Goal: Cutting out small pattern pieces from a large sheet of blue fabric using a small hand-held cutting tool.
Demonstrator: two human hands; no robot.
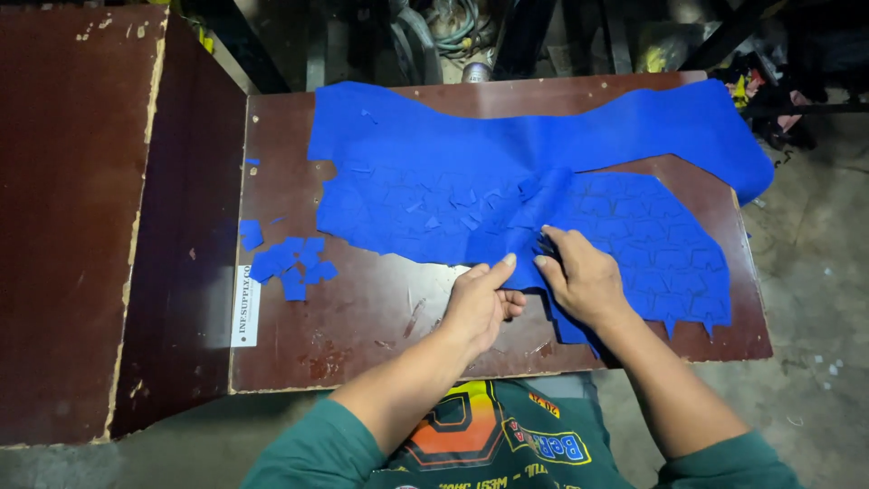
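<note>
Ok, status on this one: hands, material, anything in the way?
Left hand pinching the near edge of the die-cut blue sheet. Right hand grip on the same edge. Loose blue cut pieces lie apart at left; nothing blocking.

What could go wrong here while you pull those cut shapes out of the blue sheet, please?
1. The sheet hangs over the table's far right edge; tugging may slide it off.
2. The right hand and left hand pinch a bunched fold, so pieces may tear.
3. The loose pieces could scatter.
</note>
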